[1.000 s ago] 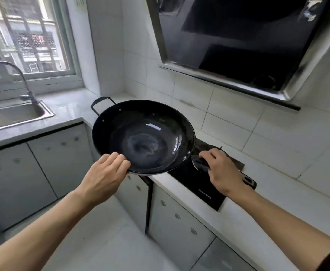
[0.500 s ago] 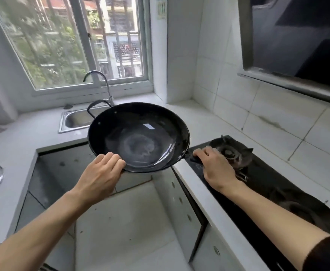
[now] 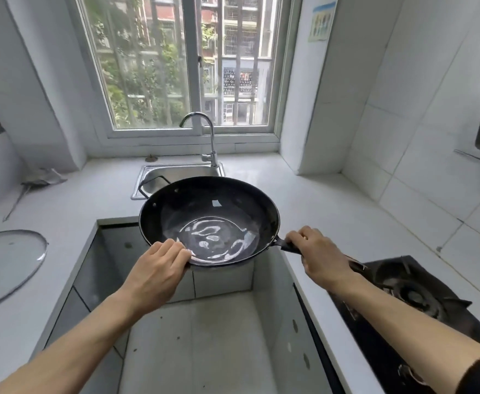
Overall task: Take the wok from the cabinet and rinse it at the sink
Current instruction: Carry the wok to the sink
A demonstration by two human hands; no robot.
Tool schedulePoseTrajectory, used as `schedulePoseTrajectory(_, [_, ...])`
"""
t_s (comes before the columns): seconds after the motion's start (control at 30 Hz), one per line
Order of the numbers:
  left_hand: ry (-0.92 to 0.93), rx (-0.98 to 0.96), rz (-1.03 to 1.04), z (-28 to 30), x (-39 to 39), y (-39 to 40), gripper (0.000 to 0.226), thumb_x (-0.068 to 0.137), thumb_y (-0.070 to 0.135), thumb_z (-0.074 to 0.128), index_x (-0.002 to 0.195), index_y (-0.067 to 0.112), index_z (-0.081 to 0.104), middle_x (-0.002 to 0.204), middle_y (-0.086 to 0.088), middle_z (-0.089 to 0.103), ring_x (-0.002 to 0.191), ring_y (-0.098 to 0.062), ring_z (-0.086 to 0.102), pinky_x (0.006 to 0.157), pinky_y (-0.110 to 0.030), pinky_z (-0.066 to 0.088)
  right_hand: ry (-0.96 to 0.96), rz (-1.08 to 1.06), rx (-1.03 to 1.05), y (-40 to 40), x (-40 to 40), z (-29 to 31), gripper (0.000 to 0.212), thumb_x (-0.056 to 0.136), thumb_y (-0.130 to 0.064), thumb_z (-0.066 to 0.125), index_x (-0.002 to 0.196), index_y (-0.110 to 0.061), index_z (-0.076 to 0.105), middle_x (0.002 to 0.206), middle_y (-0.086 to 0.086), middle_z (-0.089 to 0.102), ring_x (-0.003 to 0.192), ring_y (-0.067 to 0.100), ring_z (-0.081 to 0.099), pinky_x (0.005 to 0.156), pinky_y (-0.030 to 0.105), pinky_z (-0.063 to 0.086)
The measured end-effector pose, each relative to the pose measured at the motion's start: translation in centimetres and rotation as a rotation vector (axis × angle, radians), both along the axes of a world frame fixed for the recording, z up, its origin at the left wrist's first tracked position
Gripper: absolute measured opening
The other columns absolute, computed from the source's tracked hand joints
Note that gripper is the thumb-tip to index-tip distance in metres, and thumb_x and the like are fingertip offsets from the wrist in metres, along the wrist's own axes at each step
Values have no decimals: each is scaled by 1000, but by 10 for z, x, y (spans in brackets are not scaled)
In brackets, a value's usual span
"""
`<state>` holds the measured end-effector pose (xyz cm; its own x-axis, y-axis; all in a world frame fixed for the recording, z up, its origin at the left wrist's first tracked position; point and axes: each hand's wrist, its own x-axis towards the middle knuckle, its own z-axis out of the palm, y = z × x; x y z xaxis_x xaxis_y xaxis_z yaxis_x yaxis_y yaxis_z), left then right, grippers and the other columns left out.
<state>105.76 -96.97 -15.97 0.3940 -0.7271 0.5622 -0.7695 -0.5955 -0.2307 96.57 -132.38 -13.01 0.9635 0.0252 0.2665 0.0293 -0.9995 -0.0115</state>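
Since half second ago, view swings left: sink (image 3: 159, 174) and faucet (image 3: 204, 137) now dead ahead under window (image 3: 187, 64), stove (image 3: 415, 294) slides to right edge. Wok (image 3: 208, 220) held level in air above floor gap, near sink, its loop handle overlapping sink's front rim. Left hand (image 3: 159, 271) clasps near rim. Right hand (image 3: 322, 257) wraps long handle. Glass lid (image 3: 5, 265) lies on left counter (image 3: 71, 206).
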Motion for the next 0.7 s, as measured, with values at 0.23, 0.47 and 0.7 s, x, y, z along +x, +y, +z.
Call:
schedulePoseTrajectory(0.23, [10,-72,4,-9,107,30,12,96,14,50,88,11,59,89,-6,59,77,-27,52,67,-37,46,4,-13,-42,33,109,8,52,74,7,57,111,-28,49,101,-2,50,91,22,50,68,31,42])
schedulePoseTrajectory(0.47, [73,-86,-4,-16,192,46,18,95,17,44,89,11,60,89,-7,59,79,-28,54,67,-38,47,31,-8,-73,49,195,12,54,70,7,60,111,-26,49,98,0,51,89,24,51,67,34,44])
schedulePoseTrajectory(0.7, [165,-54,33,-34,273,38,10,88,19,52,87,11,59,89,-7,59,79,-29,54,65,-38,45,95,27,-5,40,285,-7,44,76,6,52,110,-23,49,102,1,50,93,26,49,71,35,42])
